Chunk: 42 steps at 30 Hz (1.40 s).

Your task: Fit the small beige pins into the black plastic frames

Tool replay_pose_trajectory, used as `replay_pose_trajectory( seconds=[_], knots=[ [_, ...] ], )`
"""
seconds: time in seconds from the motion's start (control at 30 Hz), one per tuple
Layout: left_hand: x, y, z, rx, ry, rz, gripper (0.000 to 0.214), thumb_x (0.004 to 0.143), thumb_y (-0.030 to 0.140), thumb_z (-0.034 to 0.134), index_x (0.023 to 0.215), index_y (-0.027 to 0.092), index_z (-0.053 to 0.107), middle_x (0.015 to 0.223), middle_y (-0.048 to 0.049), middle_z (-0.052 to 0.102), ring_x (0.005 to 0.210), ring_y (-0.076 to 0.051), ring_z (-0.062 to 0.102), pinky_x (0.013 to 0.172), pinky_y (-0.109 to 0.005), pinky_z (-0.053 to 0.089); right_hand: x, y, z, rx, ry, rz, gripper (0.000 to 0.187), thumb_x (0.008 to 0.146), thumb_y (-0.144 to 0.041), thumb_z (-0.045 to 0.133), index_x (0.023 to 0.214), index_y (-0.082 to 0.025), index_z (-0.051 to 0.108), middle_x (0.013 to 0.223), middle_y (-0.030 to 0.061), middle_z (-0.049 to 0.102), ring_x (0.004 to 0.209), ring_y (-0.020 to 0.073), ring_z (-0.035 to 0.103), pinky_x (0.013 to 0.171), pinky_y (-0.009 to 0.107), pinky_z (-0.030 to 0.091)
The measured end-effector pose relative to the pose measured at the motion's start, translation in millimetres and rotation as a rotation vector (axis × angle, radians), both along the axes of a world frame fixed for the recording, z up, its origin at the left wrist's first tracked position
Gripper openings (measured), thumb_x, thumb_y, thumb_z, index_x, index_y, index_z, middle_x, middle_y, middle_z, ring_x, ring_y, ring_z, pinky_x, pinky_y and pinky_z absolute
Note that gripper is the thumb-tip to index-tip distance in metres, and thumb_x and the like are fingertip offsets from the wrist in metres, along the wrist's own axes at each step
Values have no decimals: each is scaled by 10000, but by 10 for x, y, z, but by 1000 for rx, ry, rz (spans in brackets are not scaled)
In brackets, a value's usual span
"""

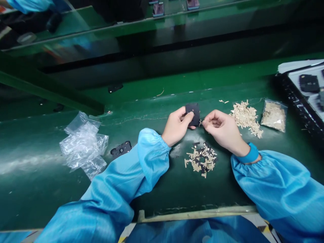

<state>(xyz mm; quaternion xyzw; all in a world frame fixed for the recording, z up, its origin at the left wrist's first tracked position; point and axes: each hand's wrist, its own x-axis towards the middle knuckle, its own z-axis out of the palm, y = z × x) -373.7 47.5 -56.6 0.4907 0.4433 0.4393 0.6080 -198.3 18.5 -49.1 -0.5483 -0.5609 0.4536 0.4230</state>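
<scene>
Left hand (pixel 177 125) pinches black part (pixel 192 113) just above tabletop (pixel 157 189), edge turned to right hand (pixel 220 130); right fingertips nip tiny strip (pixel 200 122) at that edge; strip pile (pixel 246 116) near right, handy reach.

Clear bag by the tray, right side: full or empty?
Not empty: the clear bag lies flat, tan pieces showing through most of it. Sealed or open: cannot tell.

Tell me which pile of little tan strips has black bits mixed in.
The near pile, just below the left hand and right hand; dark pieces lie among its strips. The far-right pile, beside the clear bag, is all tan.
</scene>
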Motion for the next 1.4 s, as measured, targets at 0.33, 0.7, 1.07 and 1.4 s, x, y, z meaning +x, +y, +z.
replay_pose_trajectory(
  seconds=[0.33, 0.7, 1.07, 1.4],
  knots=[
    [3, -18, 35, -28, 32, 37, 240, 753, 281, 741, 922, 113, 723, 780, -25, 725, 633, -111, 657, 531, -209, 602, 29, -24, 9, 66, -203, 5, 122, 735, -154, 658, 708, -211, 553, 633, -5, 623, 528, 123, 532, 504, 266, 401],
    [0, -21, 27, 17, 83, 30, 234, 766, 292, 693, 921, 123, 740, 745, -5, 698, 568, -96, 624, 516, -211, 593, 13, -23, 34, 73, -241, 48, 125, 736, -168, 663, 699, -213, 553, 590, -13, 602, 523, 121, 525, 506, 264, 408],
    [-4, -25, 49, 11, 19, 20, 235, 772, 320, 732, 910, 130, 754, 804, -21, 722, 628, -114, 647, 559, -232, 621, 36, 14, 141, -78, -105, 70, 99, 745, -194, 697, 717, -199, 603, 649, 2, 644, 542, 111, 530, 509, 251, 417],
    [-14, -19, 33, 9, -24, 5, 249, 784, 335, 752, 918, 125, 753, 824, -24, 729, 627, -110, 652, 558, -234, 621, 64, 36, 181, -130, -50, 97, 85, 752, -155, 691, 731, -192, 618, 565, -35, 588, 480, 93, 495, 467, 237, 373]
  ],
)
